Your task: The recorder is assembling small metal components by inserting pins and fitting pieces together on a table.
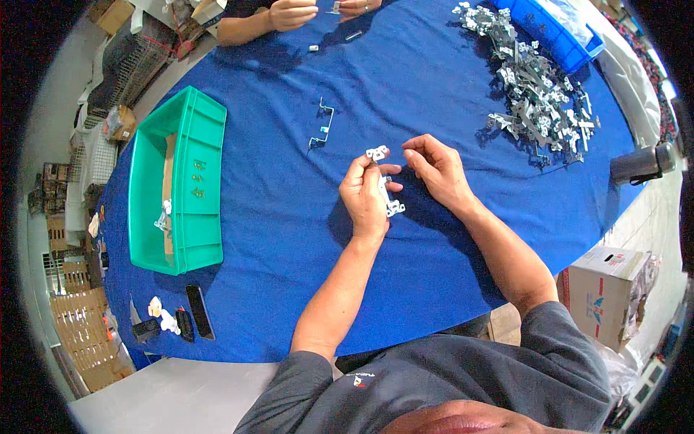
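Note:
My left hand [363,199] is closed around a white metal bracket [384,189], held upright above the blue cloth. The bracket's flat, holed ends stick out above and below the fingers. Just to its right, my right hand [439,168] has thumb and forefinger drawn together in a pinch, apart from the bracket. Whatever may be between those fingertips is too small to make out. A similar bent bracket [327,124] lies alone on the cloth, farther off and to the left.
A green crate [202,181] with some white parts inside stands at the left. Many loose brackets [531,87] are heaped at the far right beside a blue bin [549,29]. A phone [200,311] lies near left, a dark bottle [640,165] at right. Across the table, another person's hands [293,13] hold parts.

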`<state>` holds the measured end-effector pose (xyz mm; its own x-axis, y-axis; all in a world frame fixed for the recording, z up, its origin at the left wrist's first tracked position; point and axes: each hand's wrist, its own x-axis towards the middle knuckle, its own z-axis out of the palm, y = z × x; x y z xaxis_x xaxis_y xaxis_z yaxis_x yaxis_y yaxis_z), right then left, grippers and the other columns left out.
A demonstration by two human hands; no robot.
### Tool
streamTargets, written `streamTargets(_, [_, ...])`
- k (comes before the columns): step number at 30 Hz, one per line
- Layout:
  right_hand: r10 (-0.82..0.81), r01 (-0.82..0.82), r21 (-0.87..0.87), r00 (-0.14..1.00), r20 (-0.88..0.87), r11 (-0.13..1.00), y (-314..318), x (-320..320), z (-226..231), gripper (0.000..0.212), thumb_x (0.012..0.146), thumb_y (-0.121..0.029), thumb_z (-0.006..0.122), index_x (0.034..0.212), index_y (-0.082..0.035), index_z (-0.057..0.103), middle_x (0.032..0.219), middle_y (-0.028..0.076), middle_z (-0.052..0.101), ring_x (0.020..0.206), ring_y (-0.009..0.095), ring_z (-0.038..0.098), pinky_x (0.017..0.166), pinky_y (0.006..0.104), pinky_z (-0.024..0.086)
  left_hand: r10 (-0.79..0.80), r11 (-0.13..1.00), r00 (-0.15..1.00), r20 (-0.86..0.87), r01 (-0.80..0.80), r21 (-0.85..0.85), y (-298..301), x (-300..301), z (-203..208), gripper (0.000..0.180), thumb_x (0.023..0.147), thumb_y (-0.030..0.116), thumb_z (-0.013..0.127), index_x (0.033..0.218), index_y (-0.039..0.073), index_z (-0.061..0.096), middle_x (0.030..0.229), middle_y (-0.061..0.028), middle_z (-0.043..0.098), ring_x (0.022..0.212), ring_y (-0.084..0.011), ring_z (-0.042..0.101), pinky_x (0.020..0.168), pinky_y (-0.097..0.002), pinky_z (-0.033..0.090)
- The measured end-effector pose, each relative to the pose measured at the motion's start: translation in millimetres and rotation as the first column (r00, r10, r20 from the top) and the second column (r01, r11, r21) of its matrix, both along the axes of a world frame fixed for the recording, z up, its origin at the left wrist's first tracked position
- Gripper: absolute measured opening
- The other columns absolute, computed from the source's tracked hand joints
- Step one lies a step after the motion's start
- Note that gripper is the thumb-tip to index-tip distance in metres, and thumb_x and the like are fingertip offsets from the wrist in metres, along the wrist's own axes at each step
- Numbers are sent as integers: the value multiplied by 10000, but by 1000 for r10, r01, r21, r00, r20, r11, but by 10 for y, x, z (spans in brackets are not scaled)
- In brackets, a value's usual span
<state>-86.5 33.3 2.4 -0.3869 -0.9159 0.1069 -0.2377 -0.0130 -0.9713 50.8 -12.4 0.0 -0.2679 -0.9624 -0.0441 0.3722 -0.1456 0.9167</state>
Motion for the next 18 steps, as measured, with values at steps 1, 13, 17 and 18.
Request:
streamTargets(1, [1, -1, 1, 1000, -2, 1000, -1, 1, 3, 187, 917, -147, 615, 1005, 17, 631, 761, 53, 654, 665, 67, 559, 572, 255, 449, 0, 1000, 1000, 3, 0, -4, -1, 2, 1, 215, 961, 9, 426, 1067, -31, 608, 1052, -128, 656, 782, -186, 679, 509, -257, 566])
streamTargets(13, [6, -6, -52, 1000, 0, 999, -17, 11, -17, 182, 936, -146, 601, 1023, 11, 630, 689, -12, 574, 599, 46, 496, 529, 224, 408, 3, 1000, 1000, 21, -3, -6, -5, 3, 11, 212, 949, -8, 426, 1046, -37, 612, 1040, -125, 655, 779, -182, 680, 499, -243, 561])
streamTargets(17, [4, -5, -44, 1000, -20, 999, -18, 16, 1, 184, 936, -146, 601, 1023, 14, 628, 689, -10, 576, 600, 48, 500, 530, 227, 411, 3, 1000, 1000, 26, -3, -8, -8, 3, 19, 211, 954, -5, 424, 1044, -37, 611, 1043, -123, 653, 778, -178, 679, 500, -240, 561])
streamTargets(18, [4, -5, -41, 1000, -25, 999, -18, 19, 6, 185, 936, -148, 601, 1021, 14, 628, 690, -9, 577, 600, 48, 502, 531, 226, 412, 2, 1000, 1000, 28, -2, -7, -8, 6, 23, 210, 956, -3, 424, 1046, -36, 611, 1043, -122, 652, 779, -177, 679, 502, -241, 561])
